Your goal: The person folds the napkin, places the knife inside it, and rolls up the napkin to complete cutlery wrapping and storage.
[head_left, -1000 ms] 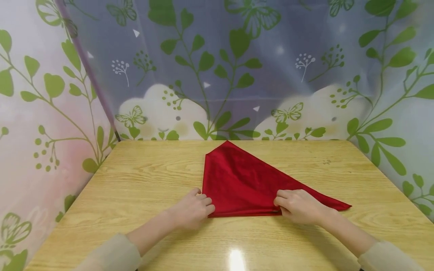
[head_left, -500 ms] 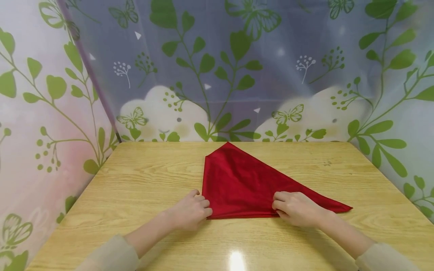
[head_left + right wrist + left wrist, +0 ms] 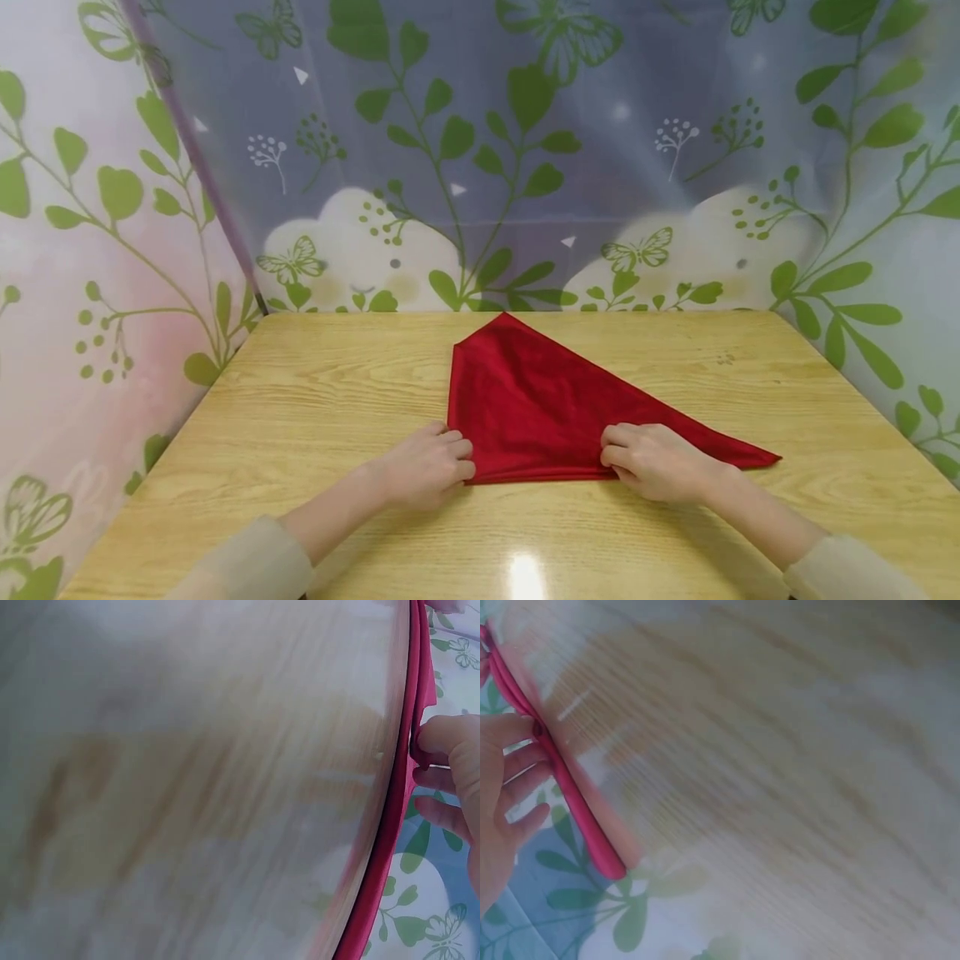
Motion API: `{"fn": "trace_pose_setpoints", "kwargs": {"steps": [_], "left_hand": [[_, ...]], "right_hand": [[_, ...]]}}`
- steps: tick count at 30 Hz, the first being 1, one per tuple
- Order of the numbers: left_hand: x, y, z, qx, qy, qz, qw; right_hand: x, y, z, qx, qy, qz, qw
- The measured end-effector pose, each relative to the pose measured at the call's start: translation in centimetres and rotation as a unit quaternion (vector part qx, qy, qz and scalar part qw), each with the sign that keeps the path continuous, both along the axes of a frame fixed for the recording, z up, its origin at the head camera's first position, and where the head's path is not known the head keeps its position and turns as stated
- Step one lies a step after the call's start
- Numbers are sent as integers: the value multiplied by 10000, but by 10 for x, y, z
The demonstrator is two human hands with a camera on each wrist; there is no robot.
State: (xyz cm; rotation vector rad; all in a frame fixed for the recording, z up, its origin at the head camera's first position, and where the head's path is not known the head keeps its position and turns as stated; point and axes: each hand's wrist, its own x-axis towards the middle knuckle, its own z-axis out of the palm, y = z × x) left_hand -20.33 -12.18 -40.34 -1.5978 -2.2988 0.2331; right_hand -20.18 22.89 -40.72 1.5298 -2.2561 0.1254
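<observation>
We're looking at both hands on the red cloth, and the cloth lies on the table, a little right of its middle. It's folded, and what a shape: a blunt left side, a peak up at the table's back edge, and a long slope running down to a sharp tip on the right.

Here's the left hand, right at the near left corner! We see its fingers bent in on the cloth's edge, and from the left wrist we catch them pinching the fold. Across to the right hand, and it's a pinch here too: fingers curled, thumb pressed in, gripping the near edge well along from the corner, with the sharp tip lying out beyond the wrist. From the right wrist we get it side-on, a bit of cloth caught between thumb and finger.

Between the hands, we have the near edge running almost straight, its layers stacked in thin lines. Soft creases ripple over the shiny top. Both forearms come in from below, pale sleeves at their ends, a bright glare on the wood between them. Behind it all, we've got a leafy backdrop with butterflies and white clouds.
</observation>
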Motion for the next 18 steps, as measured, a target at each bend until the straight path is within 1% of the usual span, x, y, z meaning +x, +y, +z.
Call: {"fn": "trace_pose_setpoints", "kwargs": {"steps": [4, 7, 11, 16, 18], "left_hand": [[-2, 1, -1, 25, -241, -73, 9997], [-4, 2, -1, 54, -364, -105, 9993], [-6, 3, -1, 28, -360, -136, 9993], [-6, 4, -2, -60, -430, -141, 9990], [-6, 5, -3, -75, -444, -143, 9989]], "right_hand": [[1, 4, 3, -112, -155, -140, 9997], [1, 11, 7, -231, -253, -394, 9986], [-1, 24, 11, -367, -260, -685, 9966], [-7, 43, 12, -526, -169, -680, 9962], [-8, 51, 12, -536, -204, -768, 9954]]}}
